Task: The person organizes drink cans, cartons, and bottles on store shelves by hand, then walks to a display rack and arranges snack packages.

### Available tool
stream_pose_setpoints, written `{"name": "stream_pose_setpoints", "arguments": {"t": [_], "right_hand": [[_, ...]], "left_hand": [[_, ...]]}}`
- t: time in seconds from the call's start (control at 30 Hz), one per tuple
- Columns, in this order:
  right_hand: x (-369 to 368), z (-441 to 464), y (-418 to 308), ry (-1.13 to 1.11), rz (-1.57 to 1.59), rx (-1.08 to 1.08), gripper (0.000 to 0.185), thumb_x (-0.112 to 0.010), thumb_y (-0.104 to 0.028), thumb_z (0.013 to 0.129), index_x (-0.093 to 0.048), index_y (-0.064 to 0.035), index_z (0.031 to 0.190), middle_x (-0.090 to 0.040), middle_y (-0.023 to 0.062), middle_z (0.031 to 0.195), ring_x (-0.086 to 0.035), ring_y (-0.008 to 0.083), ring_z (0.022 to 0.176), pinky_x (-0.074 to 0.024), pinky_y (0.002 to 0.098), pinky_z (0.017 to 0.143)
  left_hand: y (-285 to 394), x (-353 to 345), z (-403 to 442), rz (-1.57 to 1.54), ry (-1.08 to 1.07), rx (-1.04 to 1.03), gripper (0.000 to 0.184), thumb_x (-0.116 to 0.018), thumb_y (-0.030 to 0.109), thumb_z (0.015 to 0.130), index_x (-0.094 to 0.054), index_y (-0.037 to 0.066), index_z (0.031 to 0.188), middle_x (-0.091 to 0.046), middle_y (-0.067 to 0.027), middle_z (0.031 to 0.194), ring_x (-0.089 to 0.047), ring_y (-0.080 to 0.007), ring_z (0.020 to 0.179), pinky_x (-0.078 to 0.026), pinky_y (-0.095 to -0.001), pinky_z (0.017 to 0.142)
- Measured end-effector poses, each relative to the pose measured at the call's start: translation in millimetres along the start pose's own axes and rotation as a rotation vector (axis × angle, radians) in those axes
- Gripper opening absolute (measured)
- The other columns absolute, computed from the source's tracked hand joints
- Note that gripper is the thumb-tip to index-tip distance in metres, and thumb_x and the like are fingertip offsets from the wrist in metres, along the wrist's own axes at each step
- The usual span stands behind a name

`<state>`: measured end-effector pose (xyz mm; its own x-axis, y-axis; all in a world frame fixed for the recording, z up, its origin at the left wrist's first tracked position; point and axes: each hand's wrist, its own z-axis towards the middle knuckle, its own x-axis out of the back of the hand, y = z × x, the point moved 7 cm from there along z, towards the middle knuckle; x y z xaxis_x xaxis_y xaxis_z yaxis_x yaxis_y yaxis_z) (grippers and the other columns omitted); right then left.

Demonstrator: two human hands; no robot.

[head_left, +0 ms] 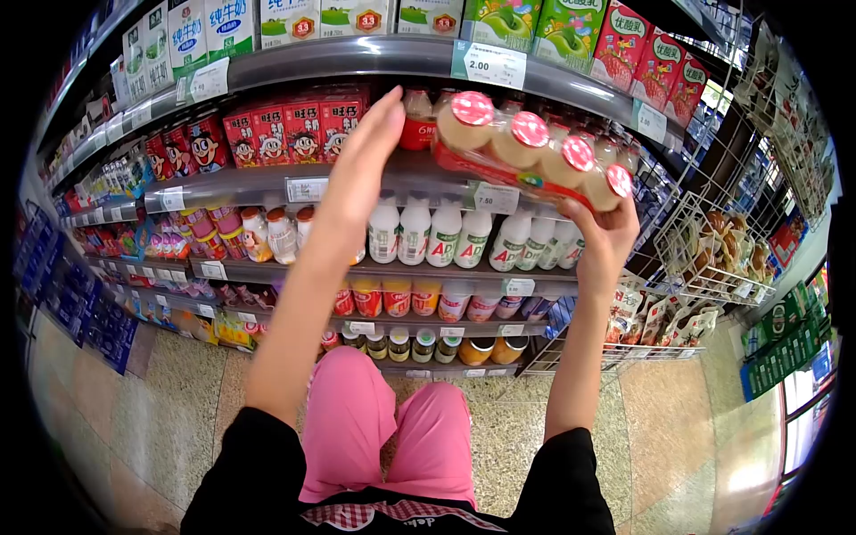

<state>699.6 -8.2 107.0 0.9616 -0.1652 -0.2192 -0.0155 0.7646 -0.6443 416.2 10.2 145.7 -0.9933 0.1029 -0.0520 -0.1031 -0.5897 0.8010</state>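
Observation:
My right hand [608,234] grips the lower right end of a shrink-wrapped pack of small drink bottles [515,153]. The bottles are pale, with red-and-white checked lids, and a red label runs along the pack's side. The pack is tilted at the front of the second shelf. My left hand [367,147] is stretched out flat, apart from the pack. Just right of its fingertips, another red-labelled bottle pack [416,125] stands on the shelf. Beyond my left hand are red milk cartons [308,132] with cartoon faces.
Green and red drink cartons [571,34] line the upper shelf, whose edge [383,59] juts above the pack. White bottles [444,234] stand below, with cans [397,298] and jars [423,346] lower down. A wire rack [704,276] with packaged food is on the right.

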Motion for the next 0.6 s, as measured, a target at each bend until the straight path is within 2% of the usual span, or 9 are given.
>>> {"name": "stream_pose_setpoints", "arguments": {"t": [0.07,0.1,0.17,0.2,0.3,0.4,0.6], "right_hand": [[-14.9,11.2,6.4,-0.048,0.033,0.007,0.053,-0.079,0.005,0.074,-0.055,0.0046,0.121,-0.063,0.0113,0.115,-0.063,0.0176,0.106,-0.0517,0.0307,0.093],[-22.4,15.3,9.5,-0.073,0.048,0.009,0.054,-0.079,0.005,0.073,-0.055,0.0046,0.121,-0.063,0.0112,0.114,-0.063,0.0174,0.106,-0.0516,0.0305,0.093],[-35.0,21.5,14.3,-0.102,0.031,0.022,0.054,-0.078,0.006,0.075,-0.053,0.0055,0.124,-0.064,0.0108,0.113,-0.063,0.0171,0.105,-0.0522,0.0303,0.092],[-40.7,23.8,15.9,-0.110,0.039,0.033,0.055,-0.077,0.006,0.075,-0.053,0.0058,0.124,-0.064,0.0109,0.113,-0.063,0.0172,0.105,-0.0525,0.0304,0.091],[-52.3,30.1,22.8,-0.109,0.082,0.053,0.056,-0.075,0.008,0.077,-0.051,0.0073,0.128,-0.063,0.0116,0.115,-0.063,0.0173,0.105,-0.0534,0.0309,0.091],[-60.3,34.1,36.0,-0.100,0.112,0.096,0.057,-0.073,0.009,0.079,-0.049,0.0077,0.131,-0.062,0.0115,0.118,-0.062,0.0181,0.106,-0.0529,0.0315,0.093],[-63.8,28.2,41.0,0.031,-0.215,0.252,0.058,-0.073,0.007,0.081,-0.048,0.0055,0.133,-0.064,0.0146,0.119,-0.062,0.0167,0.107,-0.0514,0.0310,0.093]], "left_hand": [[6.4,-2.4,-22.4,0.217,0.067,-0.181,0.064,-0.049,0.038,0.102,-0.035,-0.004,0.147,-0.033,-0.0170,0.155,-0.027,-0.0254,0.146,-0.018,-0.0357,0.118],[3.3,-7.9,-28.2,0.212,0.019,-0.206,0.066,-0.050,0.036,0.101,-0.029,-0.003,0.150,-0.031,-0.0166,0.156,-0.025,-0.0263,0.146,-0.017,-0.0363,0.119],[-5.4,-21.0,-29.3,0.029,-0.009,-0.188,0.070,-0.053,0.030,0.100,-0.021,-0.002,0.153,-0.026,-0.0163,0.158,-0.024,-0.0267,0.147,-0.015,-0.0370,0.119],[-11.0,-18.8,-26.4,0.018,-0.008,-0.167,0.080,-0.058,0.016,0.090,-0.014,0.001,0.155,-0.020,-0.0164,0.160,-0.020,-0.0262,0.148,-0.012,-0.0369,0.120],[-20.3,-16.7,-20.5,0.007,0.007,-0.167,0.090,-0.055,0.009,0.077,-0.015,0.008,0.157,-0.016,-0.0098,0.163,-0.013,-0.0300,0.150,-0.011,-0.0411,0.120],[-25.5,-19.6,-18.7,0.008,0.070,-0.204,0.099,-0.054,0.006,0.068,-0.012,0.011,0.158,-0.011,-0.0084,0.164,-0.007,-0.0313,0.151,-0.010,-0.0412,0.120],[-48.5,-17.3,-10.8,0.006,0.076,-0.093,0.102,-0.054,0.006,0.067,-0.008,0.011,0.159,-0.008,-0.0099,0.164,-0.004,-0.0294,0.151,-0.007,-0.0378,0.119]]}}
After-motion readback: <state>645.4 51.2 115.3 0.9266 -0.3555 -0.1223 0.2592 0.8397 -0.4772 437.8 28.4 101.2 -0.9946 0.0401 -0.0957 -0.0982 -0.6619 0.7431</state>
